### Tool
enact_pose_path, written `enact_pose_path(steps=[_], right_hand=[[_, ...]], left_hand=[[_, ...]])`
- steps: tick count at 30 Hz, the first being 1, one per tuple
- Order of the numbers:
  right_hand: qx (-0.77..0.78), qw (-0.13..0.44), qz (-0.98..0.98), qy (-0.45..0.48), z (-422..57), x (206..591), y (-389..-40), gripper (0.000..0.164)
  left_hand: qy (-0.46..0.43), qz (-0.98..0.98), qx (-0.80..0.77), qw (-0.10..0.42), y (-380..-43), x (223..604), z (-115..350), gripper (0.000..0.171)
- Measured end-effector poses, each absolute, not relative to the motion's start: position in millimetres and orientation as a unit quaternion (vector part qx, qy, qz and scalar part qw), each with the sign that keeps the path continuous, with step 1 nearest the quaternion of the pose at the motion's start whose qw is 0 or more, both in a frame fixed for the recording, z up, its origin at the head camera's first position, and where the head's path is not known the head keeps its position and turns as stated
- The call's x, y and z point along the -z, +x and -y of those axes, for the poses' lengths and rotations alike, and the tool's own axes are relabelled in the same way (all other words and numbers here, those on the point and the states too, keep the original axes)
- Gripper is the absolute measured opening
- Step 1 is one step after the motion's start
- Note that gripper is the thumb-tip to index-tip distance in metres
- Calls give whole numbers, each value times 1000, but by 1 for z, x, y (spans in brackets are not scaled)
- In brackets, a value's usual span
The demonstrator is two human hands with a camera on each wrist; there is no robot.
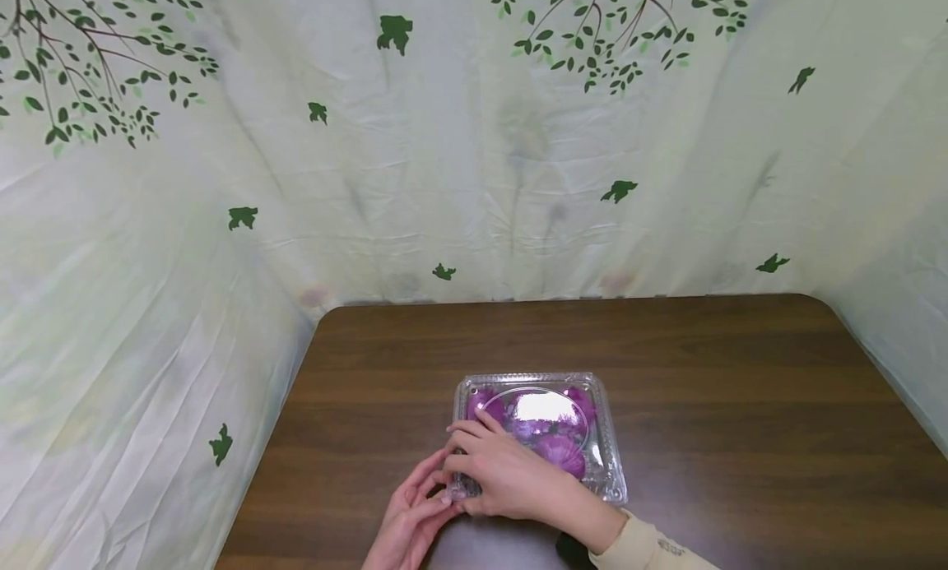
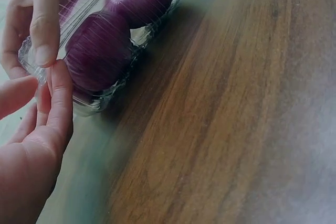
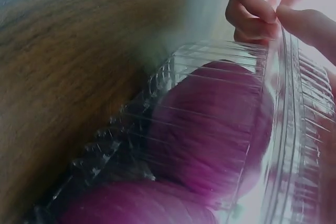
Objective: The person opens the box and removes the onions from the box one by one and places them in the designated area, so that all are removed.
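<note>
A clear plastic clamshell container [image 1: 613, 459] with a ribbed rim sits on the table, its lid down over several red onions [image 1: 560, 453]. My left hand [image 1: 415, 508] is at its front left corner, pinching the rim between thumb and fingers. Over the left side of the lid reaches my right hand [image 1: 511, 475], gripping that same corner with its thumb near the left fingertips. In the left wrist view the right thumb [image 2: 44, 40] meets the left index finger at the plastic edge. Onions [image 3: 215, 129] press close behind the ribbed wall in the right wrist view.
The brown wooden table [image 1: 741, 405] has rounded far corners. Behind and beside it hangs a pale cloth [image 1: 474, 159] printed with branches and green leaves. A dark object [image 1: 573, 551] shows partly beneath the right forearm at the near edge.
</note>
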State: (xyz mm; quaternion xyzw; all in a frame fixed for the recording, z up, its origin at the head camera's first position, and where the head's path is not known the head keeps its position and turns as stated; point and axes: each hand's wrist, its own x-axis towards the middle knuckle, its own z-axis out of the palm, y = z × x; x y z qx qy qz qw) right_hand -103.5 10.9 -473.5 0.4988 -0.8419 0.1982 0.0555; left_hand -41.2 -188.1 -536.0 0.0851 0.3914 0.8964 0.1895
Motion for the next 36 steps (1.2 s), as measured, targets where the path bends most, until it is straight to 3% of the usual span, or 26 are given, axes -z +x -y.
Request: enact_pose_path(steps=[10, 29, 36], right_hand=[[-207, 57, 824, 524, -7, 476, -105, 14], [-266, 13, 813, 518, -9, 467, -109, 8], [-231, 81, 831, 500, -8, 459, -106, 22]], left_hand=[[55, -426, -890, 156, -41, 537, 184, 52], [39, -448, -883, 135, -42, 536, 184, 49], [26, -463, -877, 124, -42, 535, 182, 49]])
